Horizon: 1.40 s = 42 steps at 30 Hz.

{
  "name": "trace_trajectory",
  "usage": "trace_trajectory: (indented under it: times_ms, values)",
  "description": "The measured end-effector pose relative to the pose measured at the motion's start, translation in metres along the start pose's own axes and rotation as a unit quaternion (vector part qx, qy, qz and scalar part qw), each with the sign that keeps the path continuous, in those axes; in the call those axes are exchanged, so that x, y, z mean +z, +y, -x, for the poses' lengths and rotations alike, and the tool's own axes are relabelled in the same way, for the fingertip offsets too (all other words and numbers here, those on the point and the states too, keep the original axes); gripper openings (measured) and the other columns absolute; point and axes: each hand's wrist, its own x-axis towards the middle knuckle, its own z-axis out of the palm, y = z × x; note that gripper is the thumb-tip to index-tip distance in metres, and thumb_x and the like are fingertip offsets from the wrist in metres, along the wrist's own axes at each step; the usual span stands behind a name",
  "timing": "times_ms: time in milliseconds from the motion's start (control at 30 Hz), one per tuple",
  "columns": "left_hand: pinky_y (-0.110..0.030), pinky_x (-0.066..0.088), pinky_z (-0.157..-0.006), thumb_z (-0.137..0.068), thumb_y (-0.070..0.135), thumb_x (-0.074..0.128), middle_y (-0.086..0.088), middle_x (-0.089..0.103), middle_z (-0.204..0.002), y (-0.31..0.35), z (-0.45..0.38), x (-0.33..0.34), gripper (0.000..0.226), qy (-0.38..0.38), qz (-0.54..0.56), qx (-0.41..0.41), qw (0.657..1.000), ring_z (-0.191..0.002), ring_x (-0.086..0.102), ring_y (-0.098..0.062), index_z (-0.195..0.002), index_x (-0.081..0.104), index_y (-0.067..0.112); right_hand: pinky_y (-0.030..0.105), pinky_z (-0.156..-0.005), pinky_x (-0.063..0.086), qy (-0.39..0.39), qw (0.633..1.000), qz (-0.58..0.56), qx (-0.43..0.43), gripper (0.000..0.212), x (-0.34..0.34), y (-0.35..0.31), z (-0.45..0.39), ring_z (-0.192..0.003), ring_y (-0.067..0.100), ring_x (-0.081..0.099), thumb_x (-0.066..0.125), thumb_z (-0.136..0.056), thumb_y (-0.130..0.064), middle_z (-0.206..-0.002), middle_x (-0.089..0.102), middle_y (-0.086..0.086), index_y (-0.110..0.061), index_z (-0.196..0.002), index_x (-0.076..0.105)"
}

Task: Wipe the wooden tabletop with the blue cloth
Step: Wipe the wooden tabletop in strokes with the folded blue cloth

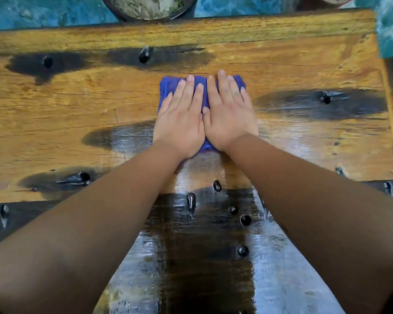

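Blue cloth [168,87], folded into a thick pad, lies toward the far middle of the wooden tabletop [77,105], pinned flat beneath both hands. Left hand [179,116] and right hand [229,114] rest side by side, touching along the thumbs, fingers straight and laid flat, pressing down on the cloth rather than gripping it; only its far edge, its left margin and a sliver between the wrists show. Both forearms reach out from the near edge, nearly straight.

Around the pad, the orange-brown planks carry dark stains ringed about black bolt heads [145,55]. A glossy, wet-looking band runs from the near edge up to the wrists, which suggests the wiping stroke is under way along the centre line, with the far strip and the left and right ends of the tabletop looking drier and probably not yet covered.

The next move calls for steady downward pressure while the pad slides toward the far edge or sideways, steering over or round the raised bolt heads so the cloth does not snag or unfold.

Beyond the far edge, a round pot of pale soil [145,6] stands on blue-green ground [32,12].

No brand, label or legible writing is visible.
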Motion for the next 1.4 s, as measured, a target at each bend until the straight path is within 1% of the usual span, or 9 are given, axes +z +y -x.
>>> trace_trajectory:
  times_ms: [167,367,600,767,867,933,1067,1167,1400]
  values:
    - [-0.04,0.011,-0.119,-0.101,0.037,0.017,-0.01,0.004,-0.162,-0.013,-0.06,-0.006,0.058,0.034,-0.021,-0.021,0.999,-0.148,0.004,-0.024,-0.154,0.014,0.013,0.043,-0.119,0.01,0.04,0.998,0.028,-0.032,0.065,-0.009,0.01,-0.068,-0.149,0.025,0.007,0.021,-0.096,-0.041,-0.163,0.005,0.011,-0.017,-0.155,0.01]
    - [-0.041,0.014,-0.118,-0.099,0.035,0.018,-0.011,0.008,-0.162,-0.03,-0.124,-0.013,0.058,0.07,-0.049,-0.014,0.996,-0.148,0.008,-0.025,-0.153,0.017,0.014,0.042,-0.119,0.011,0.084,0.996,0.023,-0.015,0.063,-0.018,0.017,-0.128,-0.148,0.025,0.012,0.023,-0.096,-0.039,-0.163,0.012,0.01,-0.018,-0.155,0.015]
    - [-0.041,0.013,-0.118,-0.099,0.036,0.019,-0.01,0.015,-0.161,-0.037,-0.158,-0.016,0.057,0.092,-0.044,-0.02,0.995,-0.147,0.01,-0.024,-0.152,0.021,0.015,0.043,-0.118,0.013,0.103,0.993,0.043,-0.032,0.062,-0.024,0.024,-0.167,-0.147,0.026,0.016,0.025,-0.096,-0.04,-0.161,0.018,0.01,-0.018,-0.154,0.019]
    - [-0.049,0.015,-0.117,-0.098,0.035,0.018,-0.011,0.02,-0.159,-0.042,-0.166,-0.017,0.056,0.101,-0.081,-0.017,0.991,-0.146,0.014,-0.028,-0.15,0.023,0.014,0.045,-0.113,0.022,0.133,0.988,0.062,-0.041,0.059,-0.023,0.023,-0.173,-0.139,0.029,0.031,0.025,-0.096,-0.04,-0.153,0.034,0.011,-0.02,-0.151,0.028]
    - [-0.051,0.015,-0.116,-0.098,0.035,0.019,-0.011,0.019,-0.159,-0.035,-0.152,-0.019,0.058,0.09,-0.089,-0.021,0.992,-0.146,0.013,-0.03,-0.152,0.02,0.013,0.045,-0.109,0.026,0.137,0.988,0.065,-0.033,0.056,-0.027,0.023,-0.157,-0.134,0.032,0.036,0.025,-0.095,-0.041,-0.148,0.04,0.011,-0.022,-0.146,0.034]
    - [-0.051,0.015,-0.116,-0.097,0.035,0.019,-0.012,0.018,-0.159,-0.034,-0.135,-0.016,0.06,0.081,-0.091,-0.015,0.992,-0.146,0.012,-0.03,-0.152,0.02,0.012,0.046,-0.108,0.026,0.13,0.988,0.074,-0.038,0.057,-0.022,0.02,-0.139,-0.135,0.033,0.035,0.025,-0.094,-0.042,-0.149,0.039,0.012,-0.022,-0.148,0.032]
    - [-0.049,0.015,-0.117,-0.096,0.037,0.019,-0.014,0.015,-0.16,-0.027,-0.086,-0.006,0.061,0.072,-0.076,-0.014,0.994,-0.146,0.013,-0.031,-0.152,0.02,0.013,0.046,-0.114,0.018,0.091,0.993,0.068,-0.035,0.063,-0.011,0.012,-0.089,-0.145,0.029,0.02,0.022,-0.095,-0.043,-0.16,0.021,0.012,-0.02,-0.153,0.021]
    - [-0.048,0.014,-0.117,-0.097,0.039,0.018,-0.014,0.008,-0.161,-0.016,-0.04,0.0,0.062,0.041,-0.057,-0.027,0.997,-0.147,0.009,-0.031,-0.153,0.016,0.012,0.044,-0.118,0.011,0.048,0.997,0.037,-0.04,0.064,-0.004,0.006,-0.046,-0.149,0.027,0.008,0.021,-0.095,-0.044,-0.163,0.007,0.012,-0.02,-0.155,0.015]
    - [-0.048,0.014,-0.117,-0.097,0.037,0.022,-0.014,0.007,-0.161,0.014,0.1,0.01,0.062,-0.02,-0.04,-0.018,0.999,-0.147,0.008,-0.031,-0.153,0.015,0.011,0.044,-0.118,0.007,-0.016,1.0,0.012,-0.018,0.065,0.01,-0.019,0.099,-0.149,0.025,0.004,0.023,-0.096,-0.045,-0.163,0.003,0.011,-0.02,-0.155,0.011]
